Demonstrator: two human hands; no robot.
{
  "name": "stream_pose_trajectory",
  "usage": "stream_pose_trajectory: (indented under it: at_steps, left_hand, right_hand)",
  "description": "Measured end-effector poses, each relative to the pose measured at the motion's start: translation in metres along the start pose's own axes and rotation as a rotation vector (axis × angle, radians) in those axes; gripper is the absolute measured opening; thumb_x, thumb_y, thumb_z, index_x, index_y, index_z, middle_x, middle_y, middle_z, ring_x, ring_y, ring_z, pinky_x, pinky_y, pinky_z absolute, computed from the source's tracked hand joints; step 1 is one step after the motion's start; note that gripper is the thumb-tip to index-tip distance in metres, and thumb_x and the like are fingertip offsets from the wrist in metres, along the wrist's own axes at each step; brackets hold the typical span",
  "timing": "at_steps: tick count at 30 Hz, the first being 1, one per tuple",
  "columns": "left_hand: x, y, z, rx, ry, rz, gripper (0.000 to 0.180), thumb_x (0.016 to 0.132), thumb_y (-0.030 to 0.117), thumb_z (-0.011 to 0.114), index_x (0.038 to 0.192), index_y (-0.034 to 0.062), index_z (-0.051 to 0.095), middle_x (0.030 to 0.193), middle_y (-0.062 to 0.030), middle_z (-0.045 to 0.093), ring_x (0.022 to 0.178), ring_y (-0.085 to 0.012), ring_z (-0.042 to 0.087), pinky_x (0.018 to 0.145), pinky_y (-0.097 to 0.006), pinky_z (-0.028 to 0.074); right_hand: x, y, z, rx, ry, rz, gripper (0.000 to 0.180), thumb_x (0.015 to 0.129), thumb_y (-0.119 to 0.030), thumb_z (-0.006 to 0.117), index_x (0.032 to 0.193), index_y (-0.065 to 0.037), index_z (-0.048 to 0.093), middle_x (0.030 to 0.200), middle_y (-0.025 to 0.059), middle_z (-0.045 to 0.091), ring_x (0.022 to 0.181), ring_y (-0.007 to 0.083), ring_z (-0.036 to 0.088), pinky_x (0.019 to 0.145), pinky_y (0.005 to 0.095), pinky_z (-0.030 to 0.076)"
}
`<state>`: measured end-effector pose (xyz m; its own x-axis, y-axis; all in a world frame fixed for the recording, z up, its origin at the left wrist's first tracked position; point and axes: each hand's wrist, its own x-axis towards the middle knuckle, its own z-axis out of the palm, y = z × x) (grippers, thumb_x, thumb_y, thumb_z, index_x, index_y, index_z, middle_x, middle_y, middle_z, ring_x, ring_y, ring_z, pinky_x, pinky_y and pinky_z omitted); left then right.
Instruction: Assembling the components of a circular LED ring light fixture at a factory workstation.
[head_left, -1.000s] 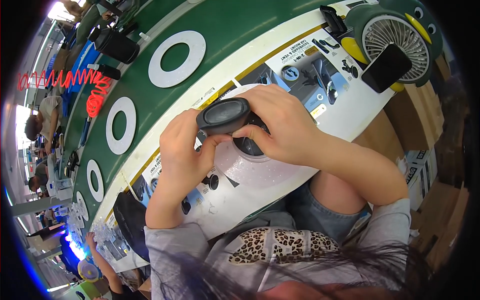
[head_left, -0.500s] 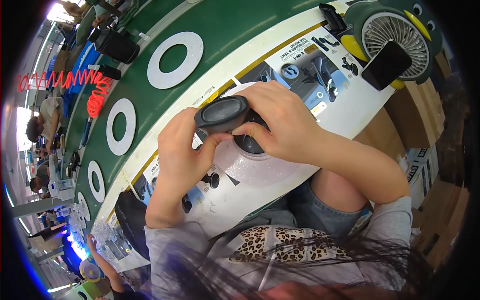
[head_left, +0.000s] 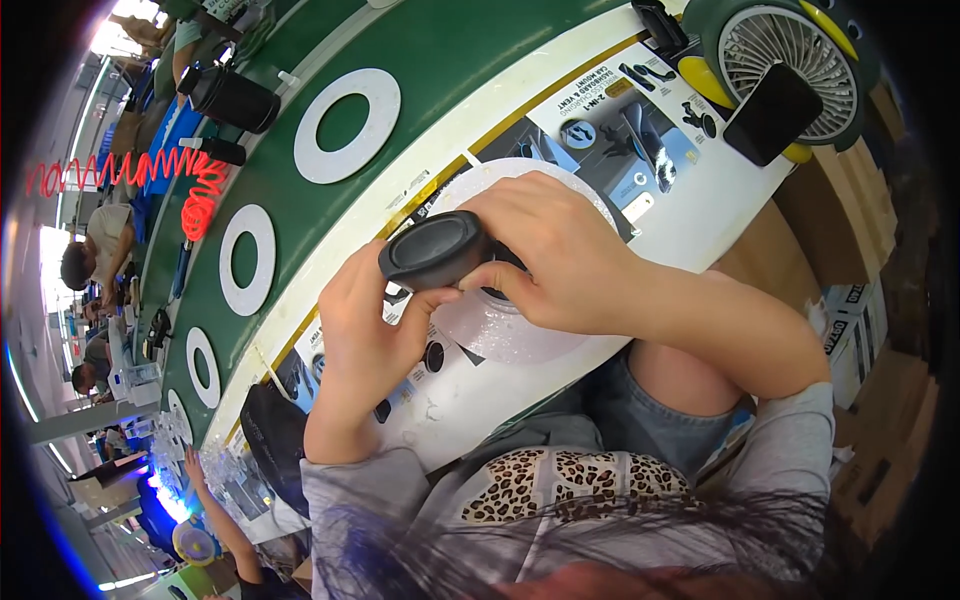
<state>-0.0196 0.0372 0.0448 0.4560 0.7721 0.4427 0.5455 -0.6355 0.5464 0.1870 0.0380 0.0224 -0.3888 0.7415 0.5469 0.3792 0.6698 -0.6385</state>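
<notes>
Above the white disc (head_left: 500, 330), both hands' grip closed on a black oval part (head_left: 432, 250); green fan (head_left: 775, 50) and white rings (head_left: 345, 125) beyond.

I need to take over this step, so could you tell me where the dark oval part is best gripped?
Probably by the rim of the dark oval part, at its two narrow ends. It is tilted with its flat face up-left; the left hand pinches it from below and the right hand covers its right end.
</notes>
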Motion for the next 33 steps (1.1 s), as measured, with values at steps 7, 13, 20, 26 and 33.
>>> stream_pose_trajectory:
  at_steps: [7,13,20,26,33]
  left_hand:
    - [0.001,-0.002,0.003,0.005,0.012,0.022,0.033,0.066,0.003,0.081,0.091,-0.0013,0.061,0.079,-0.0124,0.063,0.069,-0.0280,0.061,0.063,-0.033,0.048]
    - [-0.001,-0.007,0.009,0.012,0.035,0.022,0.034,0.065,0.003,0.082,0.090,-0.0016,0.060,0.078,-0.0127,0.062,0.068,-0.0284,0.060,0.062,-0.033,0.048]
    - [-0.004,-0.006,0.003,0.012,0.061,0.009,0.035,0.063,0.004,0.083,0.089,-0.0017,0.060,0.079,-0.0129,0.062,0.067,-0.0289,0.060,0.061,-0.034,0.047]
    - [-0.003,0.009,-0.014,0.115,0.051,0.046,0.033,0.064,0.004,0.082,0.088,-0.0012,0.060,0.077,-0.0122,0.060,0.067,-0.0287,0.058,0.059,-0.035,0.045]
    - [-0.008,0.002,-0.014,0.128,0.007,-0.009,0.031,0.065,0.004,0.081,0.087,-0.0016,0.060,0.076,-0.0122,0.060,0.067,-0.0288,0.058,0.060,-0.034,0.045]
  right_hand:
    - [-0.001,0.002,0.000,-0.019,-0.006,0.008,0.035,0.072,-0.012,0.073,0.102,0.001,0.060,0.095,0.0154,0.063,0.090,0.0353,0.059,0.083,0.0431,0.044]
    - [-0.002,0.004,-0.001,-0.038,-0.009,0.012,0.034,0.073,-0.012,0.072,0.102,0.001,0.060,0.095,0.0151,0.063,0.090,0.0343,0.059,0.084,0.0424,0.043]
    - [0.001,0.001,0.002,-0.022,0.011,-0.012,0.036,0.073,-0.012,0.073,0.104,0.001,0.060,0.096,0.0140,0.064,0.091,0.0329,0.059,0.083,0.0418,0.043]
    - [0.002,-0.002,0.013,0.061,0.067,-0.051,0.038,0.072,-0.011,0.074,0.106,0.000,0.059,0.097,0.0139,0.064,0.091,0.0334,0.059,0.084,0.0427,0.044]
    - [0.000,0.002,0.027,0.057,0.097,-0.053,0.038,0.072,-0.010,0.073,0.105,0.001,0.059,0.097,0.0150,0.064,0.091,0.0338,0.060,0.084,0.0429,0.044]
